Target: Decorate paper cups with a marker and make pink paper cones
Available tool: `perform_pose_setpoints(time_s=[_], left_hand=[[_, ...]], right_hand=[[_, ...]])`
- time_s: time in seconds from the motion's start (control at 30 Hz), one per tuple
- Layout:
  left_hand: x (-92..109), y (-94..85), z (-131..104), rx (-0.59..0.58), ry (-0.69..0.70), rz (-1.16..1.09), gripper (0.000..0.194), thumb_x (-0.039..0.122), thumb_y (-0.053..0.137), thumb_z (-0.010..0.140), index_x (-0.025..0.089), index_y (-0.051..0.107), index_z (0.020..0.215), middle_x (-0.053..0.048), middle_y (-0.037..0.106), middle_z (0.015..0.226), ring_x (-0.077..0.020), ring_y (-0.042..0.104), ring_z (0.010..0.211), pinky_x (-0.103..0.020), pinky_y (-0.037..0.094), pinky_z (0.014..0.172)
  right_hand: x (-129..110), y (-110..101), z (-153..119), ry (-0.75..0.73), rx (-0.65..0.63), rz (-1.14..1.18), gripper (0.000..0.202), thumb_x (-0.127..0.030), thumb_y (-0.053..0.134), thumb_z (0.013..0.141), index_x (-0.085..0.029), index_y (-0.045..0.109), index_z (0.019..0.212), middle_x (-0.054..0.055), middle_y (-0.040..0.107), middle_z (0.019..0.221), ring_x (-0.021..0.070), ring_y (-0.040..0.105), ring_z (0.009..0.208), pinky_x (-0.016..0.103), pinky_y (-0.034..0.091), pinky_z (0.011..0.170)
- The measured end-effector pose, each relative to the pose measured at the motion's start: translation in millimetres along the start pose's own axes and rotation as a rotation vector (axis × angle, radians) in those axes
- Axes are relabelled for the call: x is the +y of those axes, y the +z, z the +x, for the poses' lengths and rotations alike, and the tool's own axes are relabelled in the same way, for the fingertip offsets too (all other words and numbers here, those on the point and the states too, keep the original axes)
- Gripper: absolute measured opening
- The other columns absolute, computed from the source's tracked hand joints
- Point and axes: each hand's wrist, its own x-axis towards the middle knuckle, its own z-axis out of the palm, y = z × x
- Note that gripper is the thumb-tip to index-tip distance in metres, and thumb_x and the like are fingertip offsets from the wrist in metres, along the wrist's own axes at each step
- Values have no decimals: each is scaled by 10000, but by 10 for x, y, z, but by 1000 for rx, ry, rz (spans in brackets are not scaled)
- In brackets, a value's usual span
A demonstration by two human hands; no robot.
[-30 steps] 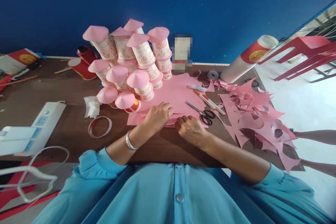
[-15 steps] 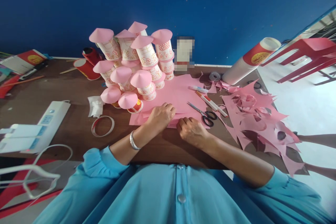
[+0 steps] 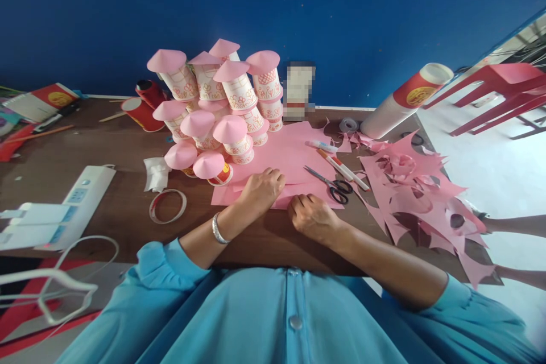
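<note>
A: Position of the pink paper sheets (image 3: 294, 153)?
B: Flat on the brown tabletop (image 3: 251, 242), under and just beyond both hands.

A: Hand states?
B: Left hand (image 3: 262, 187): fingers loosely curled, resting on the sheets' near part. Right hand (image 3: 313, 217): knuckles bent, fingers folded in at their near edge. Undersides hidden; cannot tell whether either pinches paper.

A: Failure modes?
B: A tug on the sheets could tip the cone-topped paper cups (image 3: 239, 94) crowded at their left, since some appear to stand on the paper. Scissors (image 3: 329, 182) lie on the sheets' right side; sliding paper could carry them along, and a careless reach could meet the blades. Pens (image 3: 359, 180) beside them might roll. Uneven pressure could crease the top layer.

A: Brands, labels?
B: Red cup (image 3: 224, 175), left of the sheets: gold emblem, illegible. Cup stack (image 3: 384, 116), beyond their right: similar gold disc on red, lettering unreadable. No brand readable.
</note>
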Motion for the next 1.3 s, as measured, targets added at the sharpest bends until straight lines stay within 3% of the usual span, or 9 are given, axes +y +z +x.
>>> perform_pose_setpoints(time_s=[0.53, 0.8, 1.03, 1.3], left_hand=[[-1, -14, 7, -27, -12, 4, 266, -1, 446, 1009, 126, 672, 1063, -134, 704, 1042, -264, 688, 1008, -333, 497, 642], [-25, 59, 23, -26, -4, -36, 253, 11, 464, 1007, 127, 676, 1083, -124, 707, 1082, -260, 678, 1033, -330, 522, 670], [-31, 66, 16, -20, -7, -37, 271, -2, 457, 998, 135, 678, 1079, -119, 701, 1065, -251, 669, 1023, -315, 513, 659], [18, 48, -18, 34, -35, 11, 330, -58, 443, 956, 138, 680, 1073, -128, 698, 1035, -243, 683, 956, -310, 455, 598]], right_hand=[[-36, -121, -15, -83, -68, 16, 242, -4, 522, 938, -94, 744, 903, 143, 737, 807, 238, 652, 723, 340, 334, 585], [-117, -133, -148, -121, -26, 12, 218, 2, 522, 924, -105, 709, 891, 156, 747, 833, 218, 611, 691, 346, 334, 607], [-161, -168, -286, -132, 9, 13, 192, -13, 567, 913, -142, 669, 815, 99, 694, 719, 213, 586, 647, 345, 310, 585], [-166, -191, -495, -125, -37, 74, 196, -20, 566, 929, -148, 654, 809, 100, 682, 716, 204, 560, 656, 339, 283, 590]])
